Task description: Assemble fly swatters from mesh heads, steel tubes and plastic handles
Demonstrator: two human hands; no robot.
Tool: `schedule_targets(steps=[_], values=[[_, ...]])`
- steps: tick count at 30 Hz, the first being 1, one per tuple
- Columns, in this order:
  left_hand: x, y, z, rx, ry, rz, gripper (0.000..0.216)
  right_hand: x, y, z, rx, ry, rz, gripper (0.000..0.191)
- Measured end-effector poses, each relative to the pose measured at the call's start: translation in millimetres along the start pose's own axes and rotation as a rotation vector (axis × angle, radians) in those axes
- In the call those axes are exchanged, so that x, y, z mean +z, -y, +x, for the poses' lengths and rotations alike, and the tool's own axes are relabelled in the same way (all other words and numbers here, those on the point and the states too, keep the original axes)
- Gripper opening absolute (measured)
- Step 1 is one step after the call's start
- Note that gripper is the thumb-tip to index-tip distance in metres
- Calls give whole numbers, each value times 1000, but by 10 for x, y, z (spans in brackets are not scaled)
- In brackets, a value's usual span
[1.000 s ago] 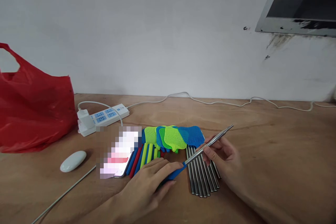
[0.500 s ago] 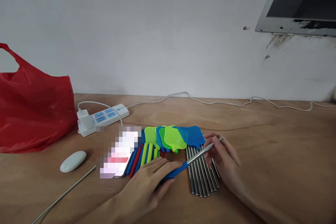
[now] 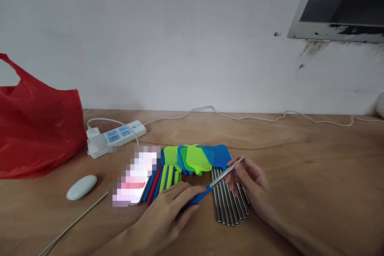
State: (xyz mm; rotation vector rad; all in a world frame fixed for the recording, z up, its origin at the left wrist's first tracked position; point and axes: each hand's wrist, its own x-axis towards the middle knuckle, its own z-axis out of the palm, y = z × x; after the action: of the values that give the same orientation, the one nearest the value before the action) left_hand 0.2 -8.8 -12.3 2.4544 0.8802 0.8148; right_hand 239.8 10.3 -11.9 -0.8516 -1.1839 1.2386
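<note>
My left hand (image 3: 171,212) is closed around a blue handle (image 3: 199,197), whose lower end is hidden in the palm. From the handle's upper end a thin metal rod (image 3: 223,177) slants up to the right. My right hand (image 3: 250,180) pinches this rod near its tip between thumb and fingers. Beneath the right hand lies a fan of several loose metal rods (image 3: 226,204). Behind both hands, mesh fly swatter heads overlap in a row, among them a yellow-green head (image 3: 198,159) and a blue head (image 3: 221,156). Several coloured handles (image 3: 162,180) lie left of centre, partly covered by my left hand.
A lit phone (image 3: 136,180), its screen blurred out, lies left of the handles. Further left are a white oval object (image 3: 81,187), a power strip (image 3: 120,138) with a plugged-in charger, and a red plastic bag (image 3: 39,124). A white cable (image 3: 246,118) runs along the wall.
My right hand has moved a little left and toward my left hand along the rod. Less of the rod shows beyond the blue handle. The view has shifted slightly.
</note>
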Motion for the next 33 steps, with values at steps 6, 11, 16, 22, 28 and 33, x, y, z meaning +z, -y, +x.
schedule_targets(steps=[6, 11, 16, 22, 28, 33], values=[[-21, -25, 25, -155, -138, -100, 33, -162, -53, 149, -118, -208, -105, 40], [-34, 3, 8, -291, -199, -278, 33, -354, -186, 243, -208, -93, -650, 30], [-15, 63, 27, -483, -178, -807, 41, -426, -401, 243, -436, 18, -1060, 47], [22, 102, -21, -796, -239, -1052, 45, -407, -375, 228, -458, 53, -1220, 37], [-40, 0, 15, -606, -161, -1009, 46, -338, -254, 200, -461, 7, -1257, 35], [-50, 10, 51, -505, -58, -1042, 33, -407, -194, 242, -495, -234, -1214, 34]])
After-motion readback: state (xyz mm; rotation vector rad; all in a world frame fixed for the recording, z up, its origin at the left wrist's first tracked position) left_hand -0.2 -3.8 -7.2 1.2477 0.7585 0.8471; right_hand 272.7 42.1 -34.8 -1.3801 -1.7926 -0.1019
